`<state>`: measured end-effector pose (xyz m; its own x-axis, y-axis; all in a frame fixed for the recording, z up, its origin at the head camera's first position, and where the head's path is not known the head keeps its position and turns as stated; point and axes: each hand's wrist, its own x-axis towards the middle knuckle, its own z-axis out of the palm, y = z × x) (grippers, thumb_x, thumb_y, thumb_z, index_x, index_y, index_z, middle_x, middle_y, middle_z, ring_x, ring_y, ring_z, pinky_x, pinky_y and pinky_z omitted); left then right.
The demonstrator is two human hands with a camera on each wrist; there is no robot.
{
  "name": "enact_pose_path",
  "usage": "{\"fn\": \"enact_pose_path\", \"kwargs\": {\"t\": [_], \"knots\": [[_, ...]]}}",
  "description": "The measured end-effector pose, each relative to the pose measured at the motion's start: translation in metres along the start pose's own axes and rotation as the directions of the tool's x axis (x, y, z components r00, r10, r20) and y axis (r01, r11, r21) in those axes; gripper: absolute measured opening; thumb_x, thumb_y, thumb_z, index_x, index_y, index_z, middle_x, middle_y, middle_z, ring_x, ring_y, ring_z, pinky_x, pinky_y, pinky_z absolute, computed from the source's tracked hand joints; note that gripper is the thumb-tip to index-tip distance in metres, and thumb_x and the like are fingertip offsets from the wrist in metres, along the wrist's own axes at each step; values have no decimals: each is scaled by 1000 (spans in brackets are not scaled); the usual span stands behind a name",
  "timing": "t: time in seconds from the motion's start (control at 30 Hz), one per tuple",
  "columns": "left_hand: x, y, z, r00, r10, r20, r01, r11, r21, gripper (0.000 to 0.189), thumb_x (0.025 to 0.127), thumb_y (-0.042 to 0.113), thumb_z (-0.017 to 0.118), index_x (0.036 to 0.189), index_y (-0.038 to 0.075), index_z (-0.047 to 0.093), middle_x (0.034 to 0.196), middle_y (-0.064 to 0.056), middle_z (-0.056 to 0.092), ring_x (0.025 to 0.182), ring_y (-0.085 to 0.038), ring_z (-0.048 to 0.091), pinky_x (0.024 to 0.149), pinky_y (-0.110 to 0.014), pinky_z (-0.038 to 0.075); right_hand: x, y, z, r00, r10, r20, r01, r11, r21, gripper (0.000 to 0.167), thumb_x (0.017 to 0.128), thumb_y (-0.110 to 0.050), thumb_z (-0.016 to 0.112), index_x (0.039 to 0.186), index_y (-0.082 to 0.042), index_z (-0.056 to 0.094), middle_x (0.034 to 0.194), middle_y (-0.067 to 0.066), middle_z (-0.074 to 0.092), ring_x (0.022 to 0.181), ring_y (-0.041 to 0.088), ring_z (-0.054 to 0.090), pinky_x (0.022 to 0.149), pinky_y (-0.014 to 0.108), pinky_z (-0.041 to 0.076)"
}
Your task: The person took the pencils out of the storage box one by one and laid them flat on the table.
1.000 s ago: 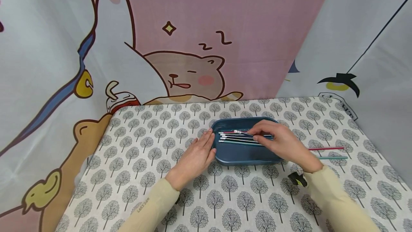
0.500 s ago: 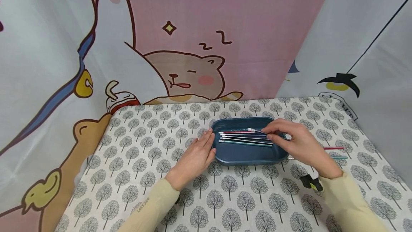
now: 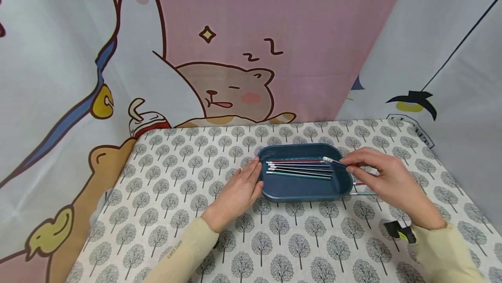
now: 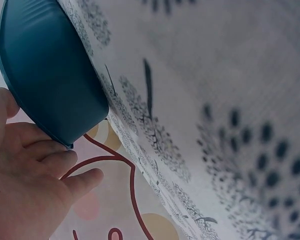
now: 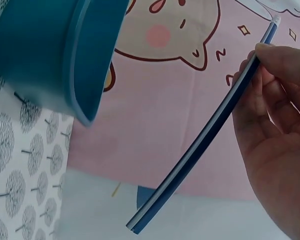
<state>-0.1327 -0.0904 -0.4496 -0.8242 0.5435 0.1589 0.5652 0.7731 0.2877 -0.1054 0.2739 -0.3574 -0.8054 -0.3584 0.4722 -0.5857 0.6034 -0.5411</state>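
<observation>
My right hand (image 3: 388,180) pinches a dark blue pencil (image 5: 202,132) with a silvery stripe between thumb and fingers. Its white eraser end points left over the right part of a dark blue tray (image 3: 298,192). In the right wrist view the pencil slants beside the tray wall, near its eraser end. Inside the tray several pencils (image 3: 300,170) lie side by side, eraser ends to the left. My left hand (image 3: 237,191) touches the tray's left end with its fingers extended; in the left wrist view these fingers (image 4: 85,184) are at the tray's rim.
On the cloth right of the tray lie a red pencil (image 3: 358,183) and a teal pencil (image 3: 362,193), partly hidden by my right hand. A tree-patterned cloth (image 3: 176,178) covers the table. Printed curtains (image 3: 306,56) hang behind and at both sides.
My right hand has moved right with the blue pencil, from over the middle of the tray to its right end. My left hand has stayed at the tray's left end.
</observation>
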Motion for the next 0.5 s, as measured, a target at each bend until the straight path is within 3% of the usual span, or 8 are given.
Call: {"fn": "enact_pose_path", "kwargs": {"t": [0.13,0.37,0.5], "knots": [[0,0,1,1000,2,1,-2,1000,5,59,111,31,45,159,-1,32,169,-18,25,154,-30,27,120,-58,33,-7,3,-7,1000,-4,-3,4,1000,24,47,82,20,75,113,-16,77,111,-4,71,92,2,68,72,12,57],[0,-1,1,1000,7,1,-7,1000,4,59,111,31,44,159,-2,32,168,-18,25,154,-32,29,119,-58,34,-22,13,-15,998,29,-51,-33,997,-71,52,77,19,79,111,-20,79,114,-8,71,105,-9,61,88,2,45],[0,-1,0,1000,6,2,-6,1000,-1,59,111,31,44,159,-2,31,169,-18,25,155,-31,27,119,-58,34,-28,18,-20,999,23,-40,-26,997,-77,51,76,20,79,110,-18,79,112,-9,71,102,-7,61,84,3,47]]}}
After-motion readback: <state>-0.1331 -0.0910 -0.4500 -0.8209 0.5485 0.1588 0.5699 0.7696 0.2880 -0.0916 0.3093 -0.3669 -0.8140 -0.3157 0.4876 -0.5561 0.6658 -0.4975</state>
